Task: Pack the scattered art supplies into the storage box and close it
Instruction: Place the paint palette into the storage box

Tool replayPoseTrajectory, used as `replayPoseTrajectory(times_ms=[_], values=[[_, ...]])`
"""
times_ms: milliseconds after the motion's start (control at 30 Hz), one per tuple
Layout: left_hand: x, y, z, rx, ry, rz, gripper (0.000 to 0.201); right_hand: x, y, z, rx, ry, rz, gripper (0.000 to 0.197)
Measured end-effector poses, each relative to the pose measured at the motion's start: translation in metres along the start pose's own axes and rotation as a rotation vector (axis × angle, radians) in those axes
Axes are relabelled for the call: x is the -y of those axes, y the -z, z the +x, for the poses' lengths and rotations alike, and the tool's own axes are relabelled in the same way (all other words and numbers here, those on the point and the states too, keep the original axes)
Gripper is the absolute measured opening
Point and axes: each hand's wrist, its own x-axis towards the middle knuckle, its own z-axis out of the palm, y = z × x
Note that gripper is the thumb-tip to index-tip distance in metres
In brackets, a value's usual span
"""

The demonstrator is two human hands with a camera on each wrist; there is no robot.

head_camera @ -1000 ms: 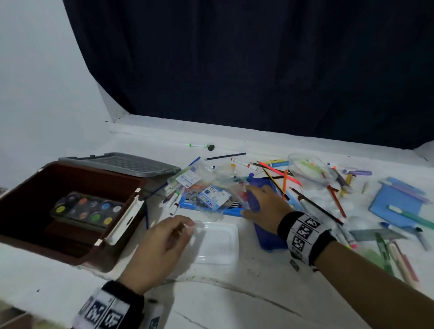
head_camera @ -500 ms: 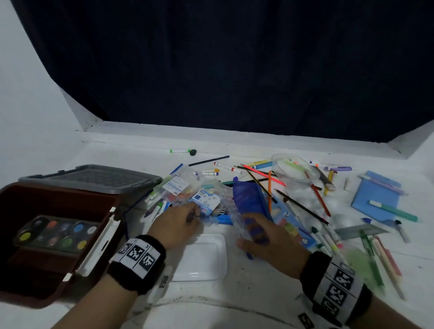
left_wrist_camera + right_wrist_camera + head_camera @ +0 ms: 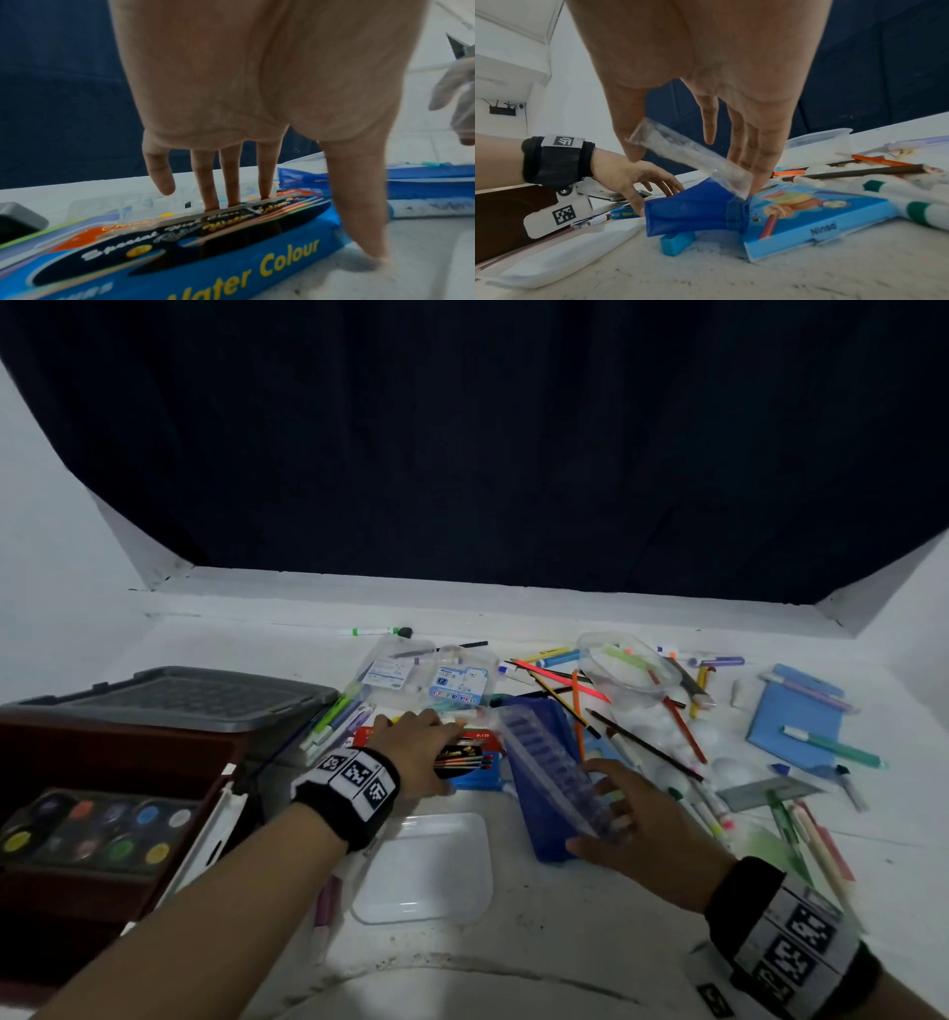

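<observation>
Inside open storage box: paint palette

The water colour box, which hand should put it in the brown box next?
Left, probably. The left hand already has its fingers on the water colour box, and the storage box sits on that side. The right hand is busy with the blue case.

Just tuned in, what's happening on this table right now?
A person is packing art supplies. The left hand reaches over the water colour box, fingers behind it, thumb in front. The right hand holds a blue pouch by its clear strip. The open storage box holds only a paint palette.
</observation>
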Motion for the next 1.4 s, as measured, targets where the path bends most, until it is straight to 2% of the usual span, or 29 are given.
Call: replayPoseTrajectory(times_ms=[100,200,300,433,567,700,800,967,1133,1267,1400], values=[[0.001,0.001,0.005,0.012,-0.023,-0.025,0.085,-0.004,0.000,-0.012,0.014,0.008,-0.052,0.085],[0.002,0.000,0.008,-0.084,-0.051,-0.073,0.077,0.002,0.000,-0.025,0.031,0.013,-0.109,0.081],[0.005,0.000,0.009,-0.174,-0.070,-0.133,0.076,-0.002,-0.001,-0.033,-0.027,0.009,-0.147,0.095],[0.001,0.004,0.011,-0.026,-0.055,-0.005,0.081,-0.011,-0.004,-0.039,-0.065,-0.006,-0.183,0.110],[-0.004,0.006,0.012,-0.007,-0.046,0.036,0.081,-0.014,-0.005,-0.043,-0.062,-0.009,-0.255,0.113],[-0.013,0.006,0.008,0.014,-0.048,0.005,0.081,-0.021,-0.001,-0.046,-0.066,0.021,-0.305,0.109],[-0.020,0.009,0.001,-0.021,-0.032,-0.055,0.084,-0.026,0.006,-0.049,-0.072,0.040,-0.321,0.108],[-0.031,0.031,-0.022,-0.226,-0.020,0.010,0.093,-0.039,0.018,-0.059,-0.065,0.088,-0.298,0.105],[-0.050,0.053,-0.061,-0.373,0.035,0.087,0.095,-0.057,0.028,-0.072,-0.025,0.143,-0.271,0.101],[-0.060,0.033,-0.102,-0.444,0.068,-0.011,0.097,-0.066,0.033,-0.082,0.029,0.193,-0.292,0.080],[-0.077,-0.007,-0.136,-0.451,0.026,-0.127,0.095,-0.073,0.034,-0.089,0.081,0.146,-0.377,0.065]])
